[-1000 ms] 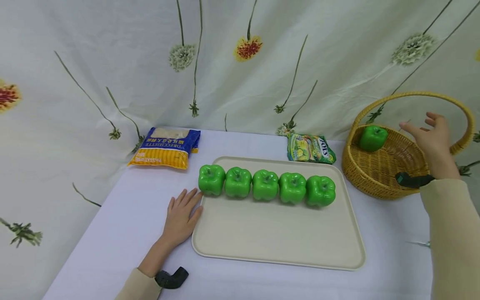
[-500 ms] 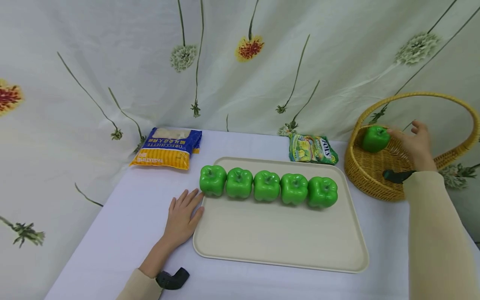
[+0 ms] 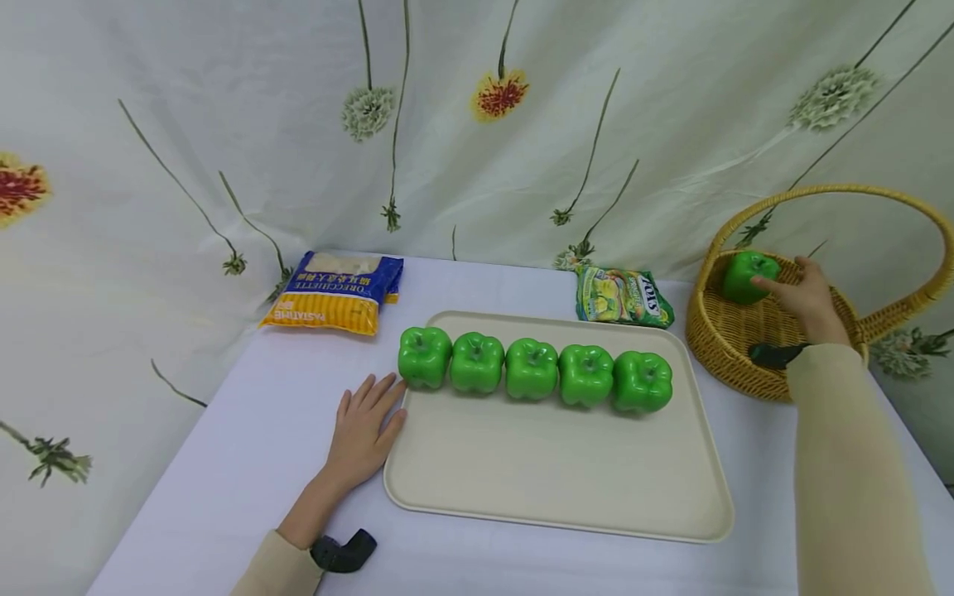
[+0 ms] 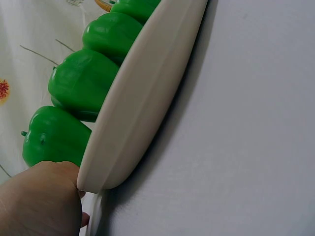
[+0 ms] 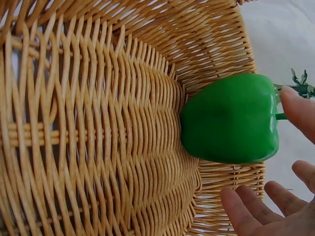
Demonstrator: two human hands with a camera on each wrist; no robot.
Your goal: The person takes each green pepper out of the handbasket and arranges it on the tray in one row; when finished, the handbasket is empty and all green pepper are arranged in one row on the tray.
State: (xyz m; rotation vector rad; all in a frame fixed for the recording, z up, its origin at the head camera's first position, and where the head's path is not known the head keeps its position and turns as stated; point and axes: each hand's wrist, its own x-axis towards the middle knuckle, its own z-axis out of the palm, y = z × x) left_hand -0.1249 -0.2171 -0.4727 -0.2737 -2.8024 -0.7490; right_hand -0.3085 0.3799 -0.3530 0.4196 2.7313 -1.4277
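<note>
In the head view, my right hand [image 3: 808, 302] reaches over the wicker basket [image 3: 715, 360] at the right. A green bell pepper [image 3: 745, 277] sits against the basket's back left wall. The right wrist view has this bell pepper [image 5: 231, 118] between the spread thumb and fingers of my right hand [image 5: 273, 214], with gaps visible. My left hand [image 3: 361, 434] lies with straight fingers at the left edge of a beige tray [image 3: 555, 476]. Several green bell peppers [image 3: 531, 370] stand in a row along the tray's back. From the left wrist, the tray's rim [image 4: 133, 98] appears close beside my left hand [image 4: 42, 199].
A blue and yellow pasta bag [image 3: 331, 294] lies behind the tray at the left. Near the basket is a green Fox's candy bag [image 3: 622, 296]. The basket's tall handle [image 3: 842, 190] arches above it. A flower-printed cloth [image 3: 447, 165] hangs behind the white table.
My right hand has moved left and down inside the basket's opening, closer to the green bell pepper. My left hand and the row on the tray stay as they were.
</note>
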